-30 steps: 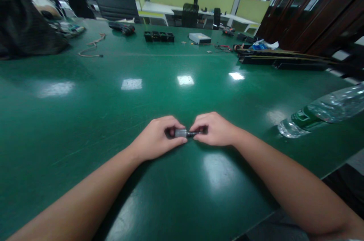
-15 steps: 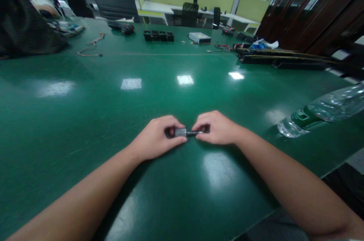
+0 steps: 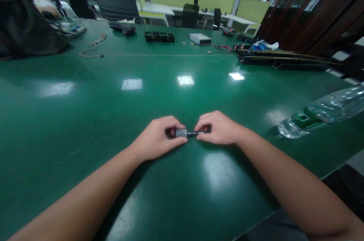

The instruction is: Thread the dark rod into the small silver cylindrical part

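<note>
At the left, the left hand (image 3: 156, 138) is closed around a grey cylinder (image 3: 181, 133), with thumb and fingers at its two sides; if this pinch is too loose, the smooth-looking cylinder could turn or slip out. From its right end comes a thin dark rod (image 3: 192, 133); both are held in line, between the hands, low over the green tabletop (image 3: 182, 191); a sideways pull could tilt or bend the rod, and a sudden release could let small parts drop and roll on this shiny surface. The right hand (image 3: 220, 129) pinches the rod near its far end; whether the two pieces are fixed together, I cannot tell. Further right, a clear plastic bottle (image 3: 309, 118) lies on its side; a wide swing of the right forearm could push it rolling.
</note>
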A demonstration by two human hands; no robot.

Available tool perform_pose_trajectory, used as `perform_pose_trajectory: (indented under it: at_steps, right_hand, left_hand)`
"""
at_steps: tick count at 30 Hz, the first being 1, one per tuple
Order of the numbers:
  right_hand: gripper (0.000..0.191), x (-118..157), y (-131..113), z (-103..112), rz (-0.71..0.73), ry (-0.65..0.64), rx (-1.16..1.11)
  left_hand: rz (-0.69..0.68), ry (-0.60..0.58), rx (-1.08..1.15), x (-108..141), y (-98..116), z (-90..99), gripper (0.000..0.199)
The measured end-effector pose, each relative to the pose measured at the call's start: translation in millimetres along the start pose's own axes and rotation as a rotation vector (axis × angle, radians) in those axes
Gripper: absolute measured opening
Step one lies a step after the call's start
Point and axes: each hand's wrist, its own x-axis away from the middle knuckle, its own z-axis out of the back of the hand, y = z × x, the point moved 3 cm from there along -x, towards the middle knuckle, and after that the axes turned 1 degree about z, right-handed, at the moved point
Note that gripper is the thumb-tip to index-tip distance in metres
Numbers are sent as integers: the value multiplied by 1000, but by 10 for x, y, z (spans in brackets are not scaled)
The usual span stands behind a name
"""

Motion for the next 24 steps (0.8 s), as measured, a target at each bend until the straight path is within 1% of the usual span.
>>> perform_pose_trajectory:
  at_steps: [7, 11, 15, 19, 24]
  right_hand:
    - [11, 32, 67, 58, -39, -40, -6]
    - [13, 83, 165, 144, -104, -99, -17]
    - [13, 123, 231, 214, -152, -102, -13]
    - [15, 130, 231, 224, -171, -106, -45]
    - [17, 111, 190, 185, -146, -119, -72]
  left_hand:
    - [11, -5, 1, 0, -11, -5, 24]
    - [13, -9, 6, -4, -9, -6, 25]
    - [8, -16, 5, -6, -11, -4, 24]
    - [10, -14, 4, -7, -13, -2, 25]
    - [10, -23, 12, -12, -16, -12, 26]
